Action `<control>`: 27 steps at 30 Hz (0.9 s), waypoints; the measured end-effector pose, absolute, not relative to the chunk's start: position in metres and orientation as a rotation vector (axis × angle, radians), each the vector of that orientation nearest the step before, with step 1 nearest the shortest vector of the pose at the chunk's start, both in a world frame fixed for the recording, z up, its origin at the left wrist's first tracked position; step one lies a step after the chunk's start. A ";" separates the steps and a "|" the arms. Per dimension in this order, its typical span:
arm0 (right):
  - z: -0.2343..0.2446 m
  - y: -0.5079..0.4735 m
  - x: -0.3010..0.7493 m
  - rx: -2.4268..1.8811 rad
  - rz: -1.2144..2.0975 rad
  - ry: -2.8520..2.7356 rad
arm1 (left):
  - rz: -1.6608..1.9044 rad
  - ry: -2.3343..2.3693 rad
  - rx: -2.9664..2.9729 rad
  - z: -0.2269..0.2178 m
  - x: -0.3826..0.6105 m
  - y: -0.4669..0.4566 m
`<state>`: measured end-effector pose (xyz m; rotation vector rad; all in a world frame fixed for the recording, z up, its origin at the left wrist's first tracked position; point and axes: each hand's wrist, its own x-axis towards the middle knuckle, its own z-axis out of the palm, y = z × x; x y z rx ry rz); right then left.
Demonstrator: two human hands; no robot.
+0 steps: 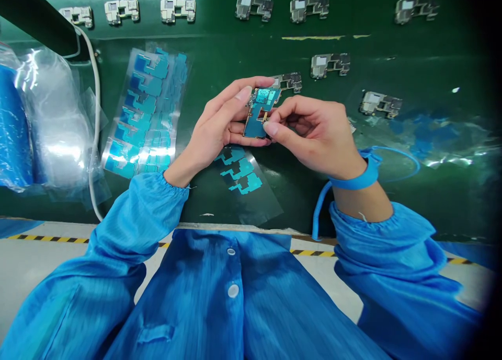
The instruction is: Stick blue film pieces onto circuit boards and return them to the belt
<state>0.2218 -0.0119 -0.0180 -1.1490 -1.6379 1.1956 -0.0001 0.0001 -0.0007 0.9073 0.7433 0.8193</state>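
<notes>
Here in front of the body, the left hand (pixel 223 117) has the circuit board (pixel 254 126) gripped, thumb at its upper left, fingers curled round behind and below, blue film covering its face. And in from the other side, the right hand (pixel 314 132), thumb and forefinger bent at the board's right edge, touching; whether they pinch the board or only press the film, I can't tell!

Just beyond the hands, a second board (pixel 292 82) lies on the green counter (pixel 219 46), partly hidden. Two more, an upper board (pixel 330 66) and a lower board (pixel 380 104), sit beyond the right hand and to its right. Left of the left hand, a large sheet of blue films (pixel 143 109); closer to the body, just below the hands, a smaller film sheet (pixel 251 172). And round the right wrist, a blue strap (pixel 355 180) with its coiled cord (pixel 318 213)!
</notes>
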 end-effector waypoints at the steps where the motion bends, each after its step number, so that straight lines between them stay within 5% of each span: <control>1: -0.018 -0.012 0.222 -1.151 1.195 -1.638 | 0.825 0.746 0.903 0.000 0.000 0.000; 27: -0.015 -0.013 0.222 -1.191 1.200 -1.643 | 0.799 0.832 0.948 0.006 0.003 -0.002</control>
